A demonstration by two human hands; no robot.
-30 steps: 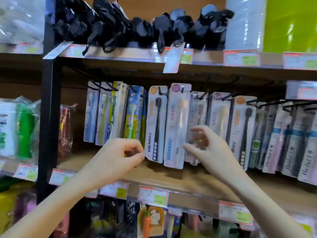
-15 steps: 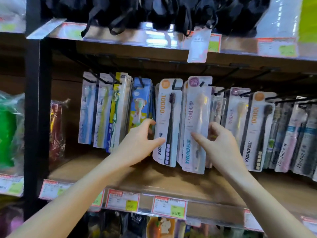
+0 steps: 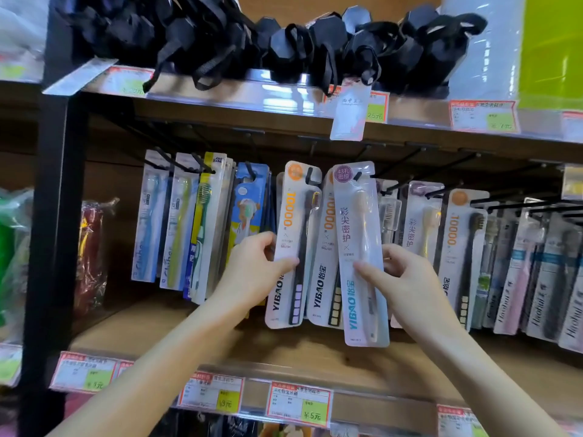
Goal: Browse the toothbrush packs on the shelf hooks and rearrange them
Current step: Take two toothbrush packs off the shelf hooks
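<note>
Toothbrush packs hang in a row from black hooks under a wooden shelf. My left hand [image 3: 257, 272] pinches the left edge of a white pack with orange "10000" print and a black brush [image 3: 295, 244]. My right hand [image 3: 400, 279] holds a white pack with a purple badge and a pale brush [image 3: 362, 257], thumb on its front, fingers behind. Both packs still hang on their hooks, tilted slightly. A second orange "10000" pack [image 3: 326, 269] shows between them. More packs hang to the left [image 3: 176, 219] and right [image 3: 457, 247].
The wooden shelf board [image 3: 220, 342] lies below the packs, with price tags [image 3: 299, 403] along its front edge. Black strapped items [image 3: 284, 42] crowd the upper shelf. A black upright post [image 3: 53, 216] stands at left, bagged goods beyond it.
Both hands moved up from beside the packs and closed on them: the left onto the orange-print pack, the right onto the purple-badge pack. The view came closer.
</note>
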